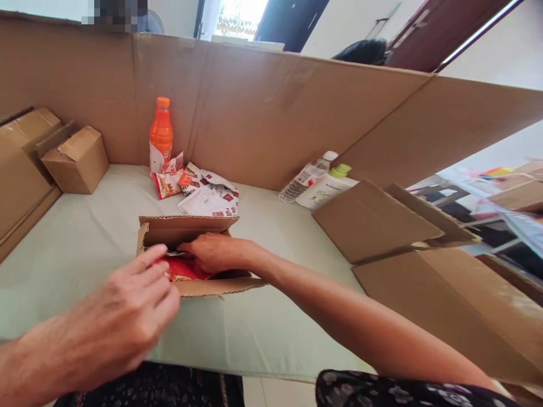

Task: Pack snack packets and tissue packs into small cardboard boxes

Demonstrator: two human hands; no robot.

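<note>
A small cardboard box (223,288) stands with its flaps up near the front of the table, and a shiny red packet (183,269) lies inside it. My right hand (216,251) reaches down into the box over the packet. One finger points left along the inside; the other fingertips are hidden, so its grip is unclear. My left hand (136,311) is at the box's front left corner, fingers apart and slightly bent, the tips near the packet's left end. Nothing shows in that hand. Whether its fingertips touch the packet, I cannot tell.
Behind the box are an orange bottle (161,135), a snack packet (168,183) and a white patterned packet (210,195). A clear bottle (303,178) and a white bottle (324,189) lean at the back cardboard wall (263,124). Cardboard boxes stand left (80,161) and right (428,305).
</note>
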